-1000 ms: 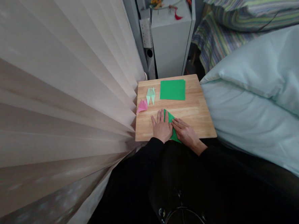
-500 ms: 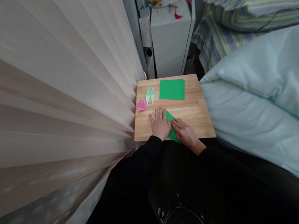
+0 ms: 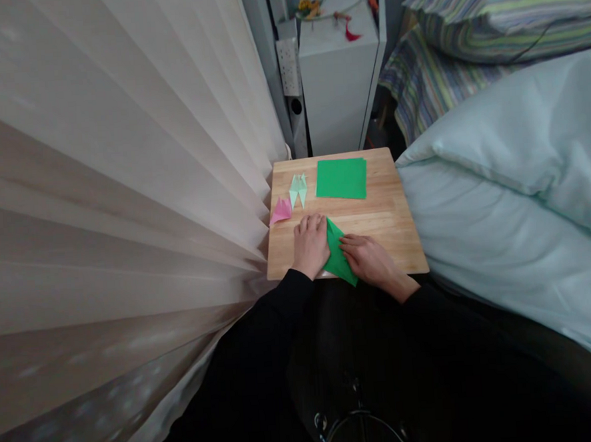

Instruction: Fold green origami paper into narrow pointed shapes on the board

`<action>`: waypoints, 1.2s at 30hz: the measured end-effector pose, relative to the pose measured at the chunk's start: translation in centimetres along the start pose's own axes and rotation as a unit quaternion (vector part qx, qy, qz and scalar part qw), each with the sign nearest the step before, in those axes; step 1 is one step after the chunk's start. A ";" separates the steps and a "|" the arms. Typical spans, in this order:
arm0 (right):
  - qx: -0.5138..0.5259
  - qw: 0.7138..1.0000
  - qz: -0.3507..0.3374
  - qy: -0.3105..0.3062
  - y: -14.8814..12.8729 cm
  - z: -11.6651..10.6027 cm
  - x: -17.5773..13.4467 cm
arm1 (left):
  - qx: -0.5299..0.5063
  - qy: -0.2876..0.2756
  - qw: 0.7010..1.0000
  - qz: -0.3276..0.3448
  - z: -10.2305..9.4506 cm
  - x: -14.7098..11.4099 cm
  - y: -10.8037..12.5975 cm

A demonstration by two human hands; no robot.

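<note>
A folded green sheet of origami paper (image 3: 337,255) lies at the near edge of the wooden table, one corner poking past it. My left hand (image 3: 311,242) is at the paper's left edge, its fingers bent and closed on that side, its thumb hidden. On the opposite edge, my right hand (image 3: 370,258) keeps its fingers pressed together on the paper. Beyond them rests a stack of green paper (image 3: 342,179). To its left are pale green folded paper pieces (image 3: 298,191) and a pink folded paper piece (image 3: 281,210).
The small wooden table (image 3: 390,215) has a pleated curtain (image 3: 196,154) along its left side. A bed with a pale blue quilt (image 3: 484,189) is on the right. A white cabinet (image 3: 337,78) stands behind.
My left hand has drawn its spread fingers in and shifted slightly left, uncovering more of the folded paper. My right hand stays on the right edge, moved only slightly.
</note>
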State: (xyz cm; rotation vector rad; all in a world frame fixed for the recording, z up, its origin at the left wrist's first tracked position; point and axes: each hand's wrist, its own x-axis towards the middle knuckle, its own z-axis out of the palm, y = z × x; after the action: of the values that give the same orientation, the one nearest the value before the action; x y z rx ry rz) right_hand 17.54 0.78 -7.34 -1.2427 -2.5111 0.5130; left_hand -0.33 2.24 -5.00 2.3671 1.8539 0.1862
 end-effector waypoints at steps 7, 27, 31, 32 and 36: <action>0.010 1.000 0.023 -0.003 2.0 -1.4 1.6 | 0.010 -0.048 0.997 0.061 0.6 -1.6 1.4; -0.010 0.997 -0.008 0.071 5.3 2.0 1.5 | -0.029 -0.016 0.999 0.024 2.1 -1.4 1.0; -0.018 0.999 -0.007 0.039 5.2 1.7 1.4 | -0.005 -0.018 1.000 0.019 2.8 -1.8 0.9; -0.029 0.999 -0.007 0.030 5.0 1.7 1.2 | -0.003 -0.021 1.000 0.017 2.9 -1.9 0.9; -0.077 0.997 -0.013 0.023 4.1 2.0 0.5 | -0.006 -0.030 0.999 0.012 3.0 -1.9 1.1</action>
State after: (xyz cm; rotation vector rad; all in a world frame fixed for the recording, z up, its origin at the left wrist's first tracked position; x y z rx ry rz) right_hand 19.28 3.08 -10.87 -1.2576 -2.5647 0.2870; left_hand 0.80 0.04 -7.84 2.3602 1.7940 0.1253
